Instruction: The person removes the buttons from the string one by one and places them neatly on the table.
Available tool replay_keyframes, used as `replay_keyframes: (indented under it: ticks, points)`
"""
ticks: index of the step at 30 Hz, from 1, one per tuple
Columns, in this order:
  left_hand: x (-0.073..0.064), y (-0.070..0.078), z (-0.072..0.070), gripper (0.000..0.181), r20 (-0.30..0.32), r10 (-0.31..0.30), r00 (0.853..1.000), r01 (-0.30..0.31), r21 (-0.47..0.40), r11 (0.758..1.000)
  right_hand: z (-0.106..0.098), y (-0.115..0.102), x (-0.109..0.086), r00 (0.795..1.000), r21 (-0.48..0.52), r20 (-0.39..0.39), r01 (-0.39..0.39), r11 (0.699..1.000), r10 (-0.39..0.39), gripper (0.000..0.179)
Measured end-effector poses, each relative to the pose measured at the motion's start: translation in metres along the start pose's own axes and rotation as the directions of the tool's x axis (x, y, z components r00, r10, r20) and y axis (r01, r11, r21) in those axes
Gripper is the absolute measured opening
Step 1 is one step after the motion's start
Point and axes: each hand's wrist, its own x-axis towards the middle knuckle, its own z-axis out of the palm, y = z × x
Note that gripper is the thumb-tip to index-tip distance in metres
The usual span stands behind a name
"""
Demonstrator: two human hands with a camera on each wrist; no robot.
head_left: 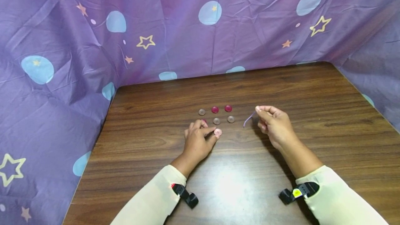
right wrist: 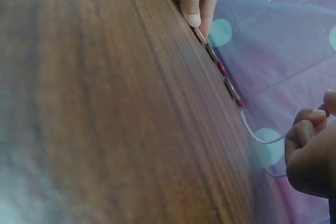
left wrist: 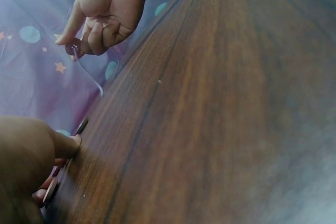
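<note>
My left hand (head_left: 197, 139) pinches a pale pink four-hole button (head_left: 217, 132) at the tabletop between thumb and index finger. Its other fingers lie over a magenta button (head_left: 204, 121) that is partly hidden. To the right and above the table, my right hand (head_left: 276, 126) grips a thin purple cord (head_left: 249, 118), whose loose end hangs down toward the left. In the left wrist view a small brownish round piece (left wrist: 74, 49) shows at the right fingertips beside the cord; whether it is a button I cannot tell.
Beyond the left hand lie two magenta buttons (head_left: 228, 108) and three grey-brown buttons (head_left: 216, 121) in loose rows on the wooden table (head_left: 150, 114). A purple cloth (head_left: 175, 27) with stars and blue spots hangs behind the table. Each wrist wears a small black camera (head_left: 189, 197).
</note>
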Motion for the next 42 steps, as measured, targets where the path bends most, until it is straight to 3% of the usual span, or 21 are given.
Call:
replay_keyframes:
  ticks: [17,23,32,42]
  points:
    - [0.001,-0.0016,0.0006,0.035,-0.002,-0.008,1.0,0.008,-0.013,1.0,-0.0012,-0.0003,-0.0007,0.995,0.159,0.071,0.063,0.985,-0.075,0.022]
    - [0.0009,-0.0013,0.0,0.036,-0.012,-0.007,1.0,0.006,-0.032,0.999,-0.0012,-0.0005,-0.0008,0.99,0.173,0.106,0.069,0.982,-0.089,0.029]
    - [0.0008,0.0002,-0.0004,0.036,-0.071,-0.011,0.997,0.004,-0.086,0.996,0.0008,-0.0009,0.0001,0.99,0.198,0.111,0.065,0.978,-0.088,0.02]
    - [0.0002,0.0008,-0.0004,0.044,-0.174,0.027,0.984,-0.047,-0.111,0.993,0.002,0.0008,-0.0005,0.982,0.198,0.137,0.102,0.975,-0.131,0.014]
